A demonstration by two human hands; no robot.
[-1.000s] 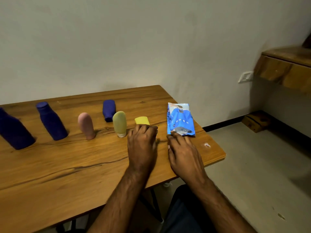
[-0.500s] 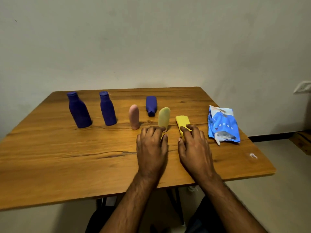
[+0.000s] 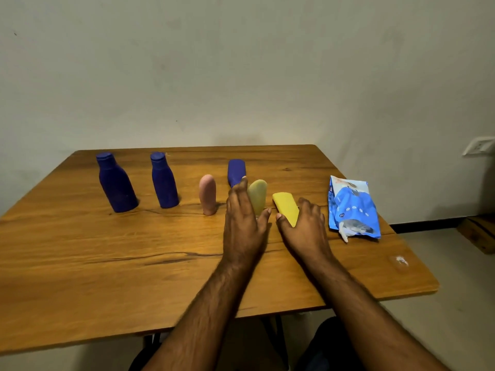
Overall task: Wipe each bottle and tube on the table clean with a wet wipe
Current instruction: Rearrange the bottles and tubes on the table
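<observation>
Wooden table [image 3: 80, 263], set against a plain wall [image 3: 241, 62], seen from the head view.

Items on the table, left to right:
- Large blue bottle [image 3: 115, 183], upright, capped, far left of the row.
- Second blue bottle [image 3: 164, 180], upright, capped, just right of the first.
- Pink tube [image 3: 207, 194], standing on end, apart from the blue bottles.
- Blue tube [image 3: 236, 172], standing behind the row, partly covered by the left fingertips.
- Green tube [image 3: 257, 195], standing on end, its lower part hidden behind the left hand.
- Yellow tube [image 3: 286, 207], lying flat, long axis running toward the person.
- Wipes pack [image 3: 353, 207], blue, lying flat near the right edge, a white wipe sticking out of its near end.
- Small white smear [image 3: 400, 260] on the wood near the right front corner.

Hands:
- Left hand [image 3: 245, 223]: fingers straight and loose, reaching up beside the green tube, thumb extended toward its base; whether it touches the tube cannot be told. Nothing grasped.
- Right hand [image 3: 308, 226]: fingers curled over the right side of the yellow tube, thumb at its near left edge, grasping it where it lies on the table.

Other: wall socket [image 3: 479, 146] at far right; wooden block [image 3: 479, 231] on the floor beneath it.
</observation>
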